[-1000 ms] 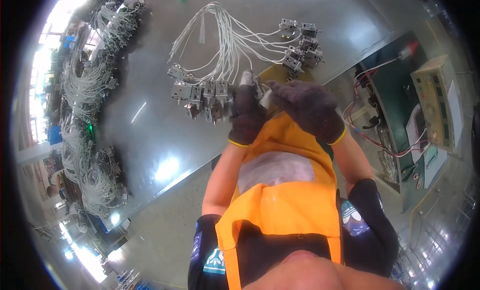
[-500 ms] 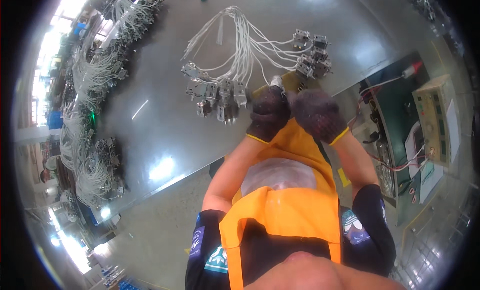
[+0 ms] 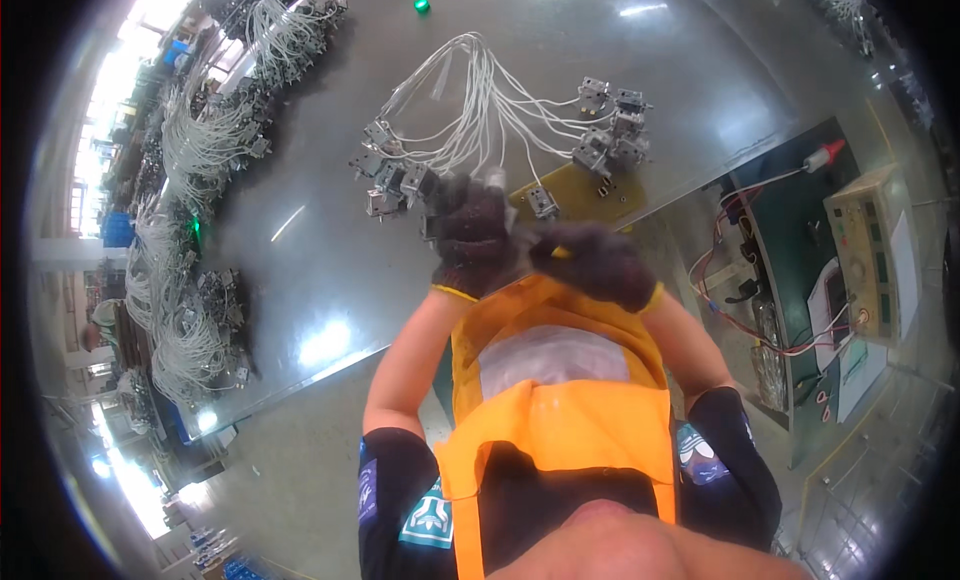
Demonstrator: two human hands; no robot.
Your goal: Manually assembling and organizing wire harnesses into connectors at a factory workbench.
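"Along the near edge of the metal table [image 3: 330, 210], two gloved hands, right?"

"Yep. Left hand [image 3: 472, 240] has curled fingers, over the near side of the left bunch of boxes [image 3: 385, 170]. Grip is hidden, so I can't tell what it holds."

"And the right hand [image 3: 597, 265]?"

"Fingers bent, just beside the left one, nearer the body than the lone box [image 3: 542, 202]. Can't tell if anything is in it (small yellow patch on the glove, kind unclear)."

"Where are the boxes exactly?"

"Small metal ones on white wires [image 3: 485, 110]. Left bunch sits beside and partly behind the left hand; right bunch [image 3: 612, 130] lies farther off, by the far side of a yellow-brown mat [image 3: 580, 195]. Lone box is between them, at the mat, its wire running up to the rest."

"Surroundings, quick?"

"Green light [image 3: 421, 6] at the far side of the table, heap of wired parts [image 3: 205, 130] along its left. Off to the right, a beige machine [image 3: 862, 255] and red-handled scissors [image 3: 825, 400]. Orange apron [image 3: 550, 420] on the person."
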